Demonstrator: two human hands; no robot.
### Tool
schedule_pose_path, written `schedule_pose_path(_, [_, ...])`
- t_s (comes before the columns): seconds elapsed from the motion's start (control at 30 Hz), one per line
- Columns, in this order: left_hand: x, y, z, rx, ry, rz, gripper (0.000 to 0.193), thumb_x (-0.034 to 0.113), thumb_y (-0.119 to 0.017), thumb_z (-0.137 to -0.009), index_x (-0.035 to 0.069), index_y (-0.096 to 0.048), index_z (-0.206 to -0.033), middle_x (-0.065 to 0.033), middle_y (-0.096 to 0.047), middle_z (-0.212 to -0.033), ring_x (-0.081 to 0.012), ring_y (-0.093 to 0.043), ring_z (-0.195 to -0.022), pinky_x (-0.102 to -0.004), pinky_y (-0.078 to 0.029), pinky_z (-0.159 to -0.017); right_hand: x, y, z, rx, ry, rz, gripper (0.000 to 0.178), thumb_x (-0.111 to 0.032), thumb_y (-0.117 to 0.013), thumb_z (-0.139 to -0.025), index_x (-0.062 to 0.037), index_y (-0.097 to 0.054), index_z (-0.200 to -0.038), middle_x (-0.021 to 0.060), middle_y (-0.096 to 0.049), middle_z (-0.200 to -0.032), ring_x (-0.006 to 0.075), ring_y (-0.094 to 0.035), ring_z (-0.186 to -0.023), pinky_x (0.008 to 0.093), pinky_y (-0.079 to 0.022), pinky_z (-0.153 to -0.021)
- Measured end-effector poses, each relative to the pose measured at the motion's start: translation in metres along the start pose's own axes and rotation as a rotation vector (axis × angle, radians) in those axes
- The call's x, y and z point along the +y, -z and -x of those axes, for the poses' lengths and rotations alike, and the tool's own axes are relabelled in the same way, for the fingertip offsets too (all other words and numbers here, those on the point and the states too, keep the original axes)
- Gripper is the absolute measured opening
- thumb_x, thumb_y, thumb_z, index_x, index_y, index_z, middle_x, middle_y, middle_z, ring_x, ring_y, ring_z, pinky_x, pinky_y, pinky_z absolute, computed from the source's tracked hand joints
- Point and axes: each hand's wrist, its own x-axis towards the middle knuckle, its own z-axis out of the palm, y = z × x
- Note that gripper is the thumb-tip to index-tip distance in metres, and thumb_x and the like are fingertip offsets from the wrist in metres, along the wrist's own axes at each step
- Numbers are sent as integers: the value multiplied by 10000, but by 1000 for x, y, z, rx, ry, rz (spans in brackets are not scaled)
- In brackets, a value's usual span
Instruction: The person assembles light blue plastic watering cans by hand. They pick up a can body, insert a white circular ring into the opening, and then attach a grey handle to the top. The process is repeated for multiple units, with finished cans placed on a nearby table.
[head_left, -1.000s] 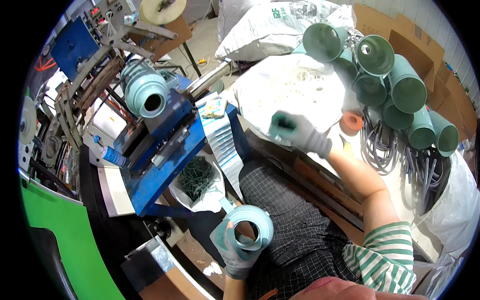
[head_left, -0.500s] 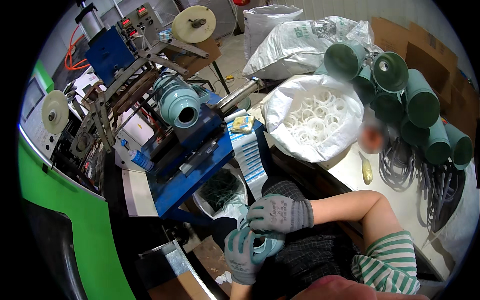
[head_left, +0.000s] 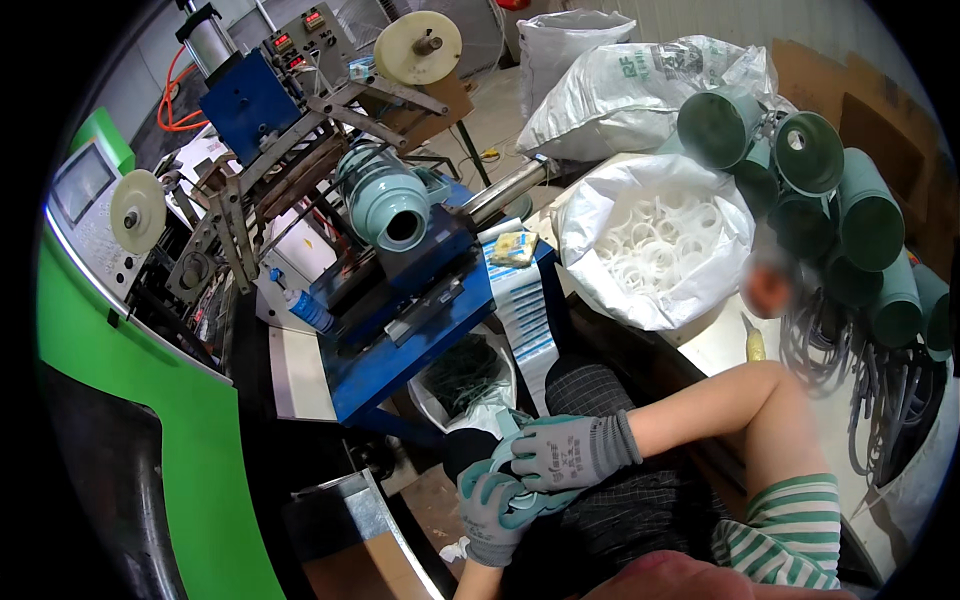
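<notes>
The teal pipe fitting [head_left: 522, 497] is sitting low in the lap at about six o'clock, and because the gloves are covering nearly all of it, it could be slipping or tilting unseen if the pressing palm is pushing off-centre. The right hand [head_left: 568, 452] is lying curled over its top, while the left hand [head_left: 490, 510] is cupping it from below at seven o'clock, both closed around it.
</notes>
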Motion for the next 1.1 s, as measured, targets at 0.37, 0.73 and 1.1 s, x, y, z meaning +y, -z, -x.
schedule_pose_path(0.37, [-12,-4,-2,-29,-57,21,254,157,-863,-677,142,-701,-873,-59,-660,-932,-339,-644,-999,-496,-531,-902,22,-13,-4,245,85,-93,447,-532,-595,-968,-112,-733,-1035,61,-653,-1167,295,-574,-1207,472,-467,-1048])
schedule_pose_path(0.73, [19,4,-1,-69,134,-247,703,533,-723,-881,0,-637,-1332,-130,-665,-1126,-346,-614,-1101,-622,-358,-1149,-4,-31,4,322,-106,-147,691,-464,-728,-896,-84,-569,-1450,113,-651,-1242,299,-636,-1141,478,-529,-979])
schedule_pose_path(1.1, [35,32,-52,-385,218,-306,221,202,-734,-827,71,-706,-1003,-162,-634,-1012,-367,-589,-1032,-569,-406,-1111,-18,-38,5,330,-126,-48,261,-320,-656,-922,-89,-754,-993,118,-669,-1178,305,-642,-1066,449,-545,-915])
